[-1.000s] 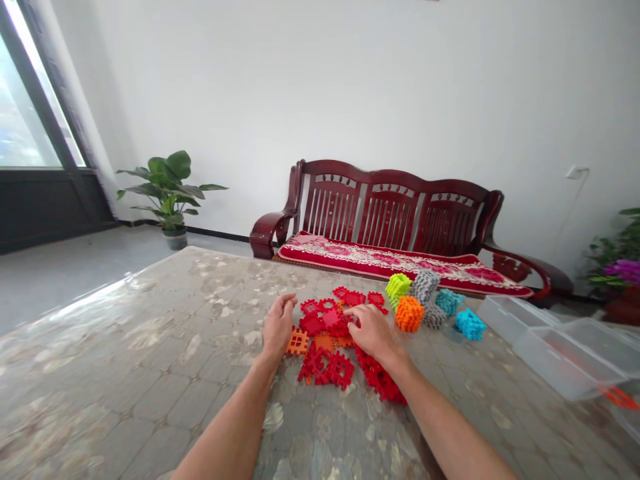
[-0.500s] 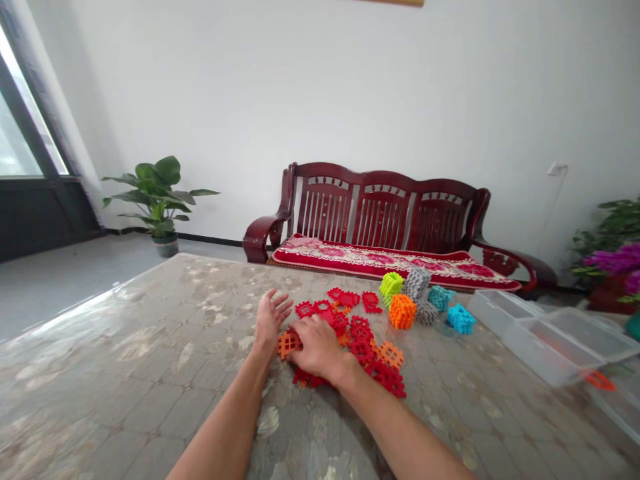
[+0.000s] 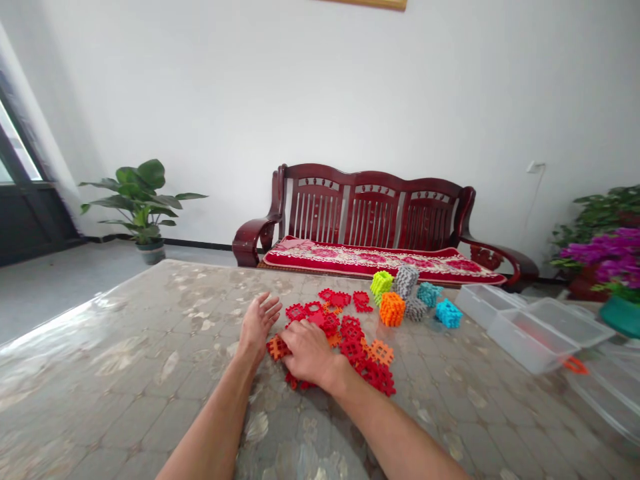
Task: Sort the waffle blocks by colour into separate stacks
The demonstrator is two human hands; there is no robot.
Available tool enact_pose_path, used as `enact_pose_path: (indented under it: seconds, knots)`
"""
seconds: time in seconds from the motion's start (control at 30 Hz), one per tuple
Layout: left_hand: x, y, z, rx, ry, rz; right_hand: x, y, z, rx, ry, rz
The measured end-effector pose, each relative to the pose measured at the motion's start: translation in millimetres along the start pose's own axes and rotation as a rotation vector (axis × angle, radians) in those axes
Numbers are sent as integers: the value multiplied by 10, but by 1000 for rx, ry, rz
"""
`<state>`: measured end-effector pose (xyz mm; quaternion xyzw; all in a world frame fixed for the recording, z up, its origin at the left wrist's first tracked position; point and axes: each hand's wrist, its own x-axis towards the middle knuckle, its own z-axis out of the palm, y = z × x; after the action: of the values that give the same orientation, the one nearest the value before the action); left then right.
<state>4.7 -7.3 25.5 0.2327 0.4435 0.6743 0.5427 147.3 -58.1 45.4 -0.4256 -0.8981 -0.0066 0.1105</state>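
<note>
My left hand [image 3: 259,325] is raised at the left edge of a loose pile of red interlocking plastic tiles [image 3: 353,327]. Its fingers are spread and the palm holds nothing. Over the near left part of the pile is my right hand [image 3: 311,353], its fingers curled at the edge of an orange lattice tile [image 3: 277,347]. That tile lies between both hands, with some red showing against it. The underside of my right hand and the tiles beneath it are hidden. Another orange tile [image 3: 381,353] rests at the pile's right side.
Right of the pile stand assembled tile blocks: yellow-green [image 3: 382,285], orange [image 3: 392,309], grey [image 3: 407,282], teal [image 3: 429,294] and blue [image 3: 449,313]. A clear plastic box [image 3: 530,340] is farther right, with an orange piece [image 3: 575,365] beside it. Beyond the patterned tabletop [image 3: 165,373] is a wooden bench [image 3: 375,213].
The view has turned slightly right, so everything sits farther left in the picture. Both hands keep nearly the same place by the pile; the orange tile looks a little more tilted.
</note>
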Motion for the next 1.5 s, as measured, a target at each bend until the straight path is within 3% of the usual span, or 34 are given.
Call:
enact_pose_path:
  seconds: [0.23, 0.4, 0.57, 0.77, 0.9, 1.0, 1.1, 1.2, 1.3, 1.5]
  knots:
    - [-25, 6, 8, 13, -30, 6, 45, -51, -63, 27, -59, 93]
    - [52, -33, -53, 62, 20, 90, 87, -82, -126, 32, -118, 119]
    - [131, -109, -126, 243, 55, 249, 54, -96, -100, -64, -66, 120]
    - [199, -199, -180, 426, 3, 320, -1, 28, -140, -12, 31, 146]
    - [211, -243, -211, 563, -23, 366, -288, 339, -240, 164, 258, 209]
    - [174, -250, -208, 692, -21, 422, -686, 725, -279, 273, 506, 308]
    - [122, -231, -183, 757, -25, 449, -1150, 1144, -260, 292, 654, 408]
    - [92, -213, -169, 771, -30, 438, -1551, 1467, -183, 251, 664, 565]
    - [90, -209, -183, 796, -19, 432, -1789, 1636, -70, 213, 555, 683]
    - [91, -198, -215, 931, -13, 479, -1838, 1636, 57, 149, 476, 711]
